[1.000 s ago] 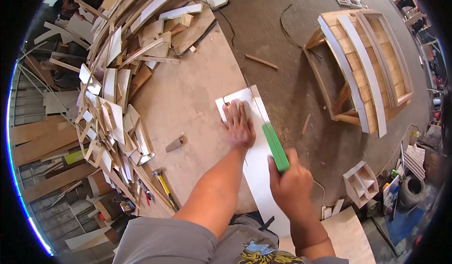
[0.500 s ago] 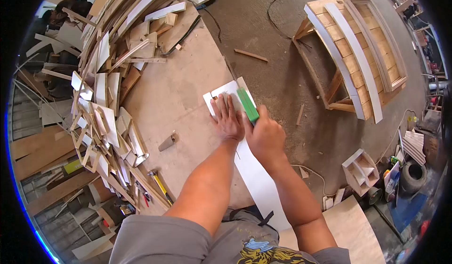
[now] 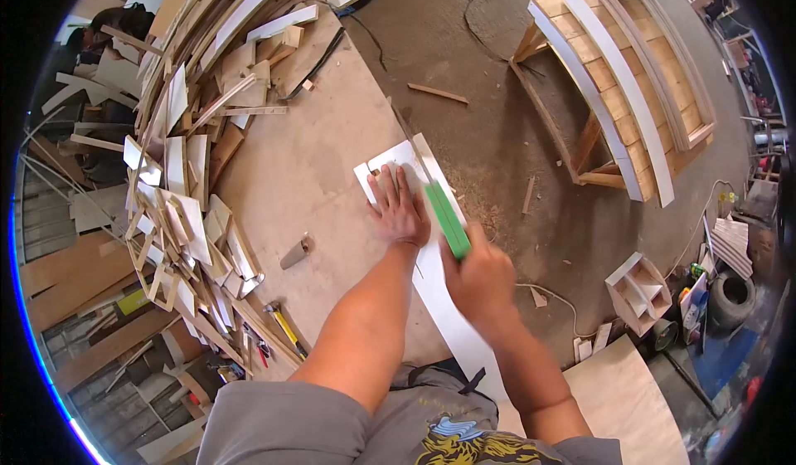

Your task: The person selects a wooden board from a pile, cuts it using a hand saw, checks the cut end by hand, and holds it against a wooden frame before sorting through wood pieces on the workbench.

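A long white board [image 3: 452, 320] lies along the right edge of the wooden table [image 3: 274, 175], running from my body to beyond my hands. My left hand [image 3: 400, 212] presses flat on its far part, fingers spread, beside a small notch. My right hand [image 3: 479, 274] is closed around the green handle of a saw [image 3: 448, 220]. The thin blade points away from me over the board's right side, where a narrow strip [image 3: 434, 163] lies along the cut.
Piled wood offcuts [image 3: 186, 208] line the table's left side, with a hammer [image 3: 284, 326] and a small conical piece [image 3: 295, 251] nearby. A curved slatted wooden frame [image 3: 622, 83] stands on the floor at right. A person [image 3: 104, 38] is at upper left.
The saw in my right hand went forward, then came back partway toward me. My left hand stays pressed on the board. The whole view has shifted somewhat.
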{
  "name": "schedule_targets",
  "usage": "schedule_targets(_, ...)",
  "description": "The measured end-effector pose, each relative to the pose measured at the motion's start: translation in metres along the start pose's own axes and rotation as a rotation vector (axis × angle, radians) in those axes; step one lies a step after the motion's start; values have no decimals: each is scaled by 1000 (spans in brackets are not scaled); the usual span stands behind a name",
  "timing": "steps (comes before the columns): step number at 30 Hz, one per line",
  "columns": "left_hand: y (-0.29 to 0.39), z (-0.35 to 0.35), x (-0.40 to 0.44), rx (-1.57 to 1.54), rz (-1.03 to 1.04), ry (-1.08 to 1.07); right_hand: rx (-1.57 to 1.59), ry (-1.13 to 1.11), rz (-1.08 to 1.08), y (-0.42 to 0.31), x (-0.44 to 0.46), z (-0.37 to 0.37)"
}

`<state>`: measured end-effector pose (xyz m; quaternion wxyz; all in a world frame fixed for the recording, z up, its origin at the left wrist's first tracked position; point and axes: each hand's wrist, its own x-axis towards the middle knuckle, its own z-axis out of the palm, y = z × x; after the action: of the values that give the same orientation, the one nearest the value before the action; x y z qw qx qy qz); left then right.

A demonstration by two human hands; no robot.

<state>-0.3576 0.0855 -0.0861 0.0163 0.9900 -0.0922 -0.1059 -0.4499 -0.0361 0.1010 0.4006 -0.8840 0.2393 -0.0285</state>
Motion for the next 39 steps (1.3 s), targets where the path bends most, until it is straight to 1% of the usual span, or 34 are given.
schedule_targets(2,1,-2,0,31,16,29,81,-19,4,-1,-27,-9)
schedule_targets(3,-1,-2,-2,49,26,39,44,39,-21,-6,-21,-4)
schedule_targets(5,-3,-2,-4,21,31,41,-2,21,19,-4,29,27)
schedule_targets(7,-1,-5,-2,0,22,45,-7,12,22,-3,46,33)
schedule_targets(10,2,-8,-2,-14,7,-3,22,0,45,-5,33,15)
schedule_targets(13,2,-13,-3,3,24,-8,69,-27,81,-8,-9,-3)
schedule_targets(16,-2,-11,-1,-22,38,-31,58,45,27,-6,20,37)
schedule_targets(17,-2,-6,-2,-36,43,12,36,61,31,0,43,55)
schedule_targets(20,1,-9,-3,-37,35,33,37,-64,85,5,58,39)
schedule_targets(21,0,-5,-2,-49,39,41,-29,-98,76,7,48,37)
schedule_targets(25,-2,-10,-2,-87,44,12,59,-117,97,-18,-3,-1)
schedule_targets(27,1,-10,-2,-101,46,50,157,-61,68,-16,-5,-8)
schedule_targets(30,0,-9,-4,-89,48,73,338,-74,-88,-9,-5,-12)
schedule_targets(33,-1,-14,-3,-65,45,66,196,43,-268,14,-14,3)
schedule_targets(36,0,-8,-6,-70,36,72,140,201,-332,19,-25,20)
schedule_targets(39,2,-3,-2,-65,49,99,79,91,-325,18,-44,-2)
